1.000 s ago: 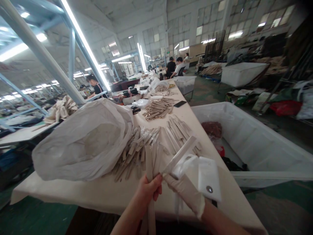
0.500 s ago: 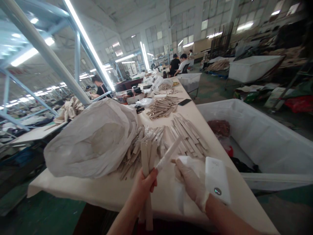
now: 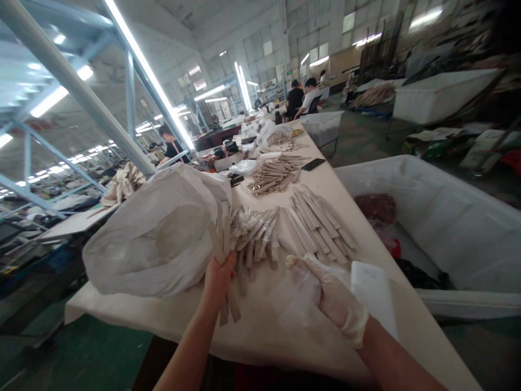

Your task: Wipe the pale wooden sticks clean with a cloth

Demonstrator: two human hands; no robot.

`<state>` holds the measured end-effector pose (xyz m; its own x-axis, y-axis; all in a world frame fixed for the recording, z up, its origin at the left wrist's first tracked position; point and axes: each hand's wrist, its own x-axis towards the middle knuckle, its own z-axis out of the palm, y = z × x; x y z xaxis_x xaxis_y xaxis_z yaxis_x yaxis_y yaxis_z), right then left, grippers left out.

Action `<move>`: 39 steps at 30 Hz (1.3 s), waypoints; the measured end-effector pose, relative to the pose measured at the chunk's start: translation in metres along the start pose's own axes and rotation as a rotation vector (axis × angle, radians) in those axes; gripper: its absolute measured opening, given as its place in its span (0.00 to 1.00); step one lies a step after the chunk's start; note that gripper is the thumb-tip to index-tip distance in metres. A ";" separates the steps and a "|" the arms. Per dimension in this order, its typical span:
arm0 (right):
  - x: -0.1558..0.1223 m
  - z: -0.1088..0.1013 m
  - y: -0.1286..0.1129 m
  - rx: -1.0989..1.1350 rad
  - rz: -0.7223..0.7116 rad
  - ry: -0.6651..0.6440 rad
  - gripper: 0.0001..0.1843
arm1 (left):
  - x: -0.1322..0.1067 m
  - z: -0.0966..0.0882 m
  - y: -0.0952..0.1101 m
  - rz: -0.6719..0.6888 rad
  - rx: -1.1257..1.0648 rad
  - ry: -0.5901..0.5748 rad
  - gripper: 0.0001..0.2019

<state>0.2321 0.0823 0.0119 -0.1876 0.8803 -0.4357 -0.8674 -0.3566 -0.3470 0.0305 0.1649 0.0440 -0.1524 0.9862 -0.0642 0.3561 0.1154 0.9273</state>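
Note:
My left hand [image 3: 218, 276] is closed around a few flat beige strips [image 3: 220, 239], whose ends stick out above and below the fist. They rise in front of a big white sack [image 3: 134, 239] that lies open on the table. A pale glove covers my right hand [image 3: 336, 296], with thumb and fingers pinched on a thin, clear plastic bag [image 3: 299, 296] that hangs crumpled over the tabletop. Between and beyond my hands lie plastic-wrapped strips [image 3: 260, 231] and a fanned pile of beige strips [image 3: 323, 225]. Close by my right wrist stands a white plastic box-like device [image 3: 372, 290].
Farther along the cloth-covered table [image 3: 260, 331] are a heap of metal-tipped strips [image 3: 272, 175] and a dark phone [image 3: 313, 164]. A large white bin [image 3: 439, 217] stands along the right edge. Two people [image 3: 303, 98] sit at the far end.
My left hand has moved left with its strips, towards the sack. The wrapped strip that stood between my hands is no longer there. My right hand has shifted slightly right, with the plastic bag.

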 end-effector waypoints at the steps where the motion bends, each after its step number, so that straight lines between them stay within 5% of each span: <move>1: 0.002 0.001 0.001 0.001 -0.007 0.005 0.13 | -0.014 0.004 -0.001 0.015 0.013 -0.071 0.15; 5: 0.000 0.005 0.010 -0.073 -0.052 -0.021 0.16 | -0.061 0.027 -0.002 -0.070 -0.026 -0.404 0.13; 11: -0.019 0.011 0.015 -0.107 -0.108 0.108 0.17 | -0.082 0.027 0.014 0.010 -0.015 -0.491 0.10; 15: -0.023 0.008 0.020 -0.197 -0.211 0.083 0.15 | -0.088 0.027 0.010 0.011 0.018 -0.564 0.07; 22: -0.029 -0.002 0.044 -0.516 -0.274 -0.062 0.15 | -0.094 0.034 0.012 0.113 0.053 -0.501 0.04; 28: -0.025 -0.003 0.043 -0.472 -0.224 -0.009 0.10 | -0.098 0.032 0.010 0.195 0.009 -0.446 0.05; 33: -0.028 0.003 0.029 -0.377 -0.121 0.059 0.08 | -0.094 0.029 0.007 0.088 -0.052 -0.455 0.08; 39: -0.020 0.000 0.011 -0.254 -0.197 0.157 0.05 | -0.098 0.026 0.004 -0.014 -0.142 -0.547 0.18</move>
<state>0.2262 0.0603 0.0170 0.0623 0.8883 -0.4551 -0.7341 -0.2681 -0.6239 0.0704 0.0717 0.0443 0.3577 0.9066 -0.2237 0.2244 0.1491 0.9630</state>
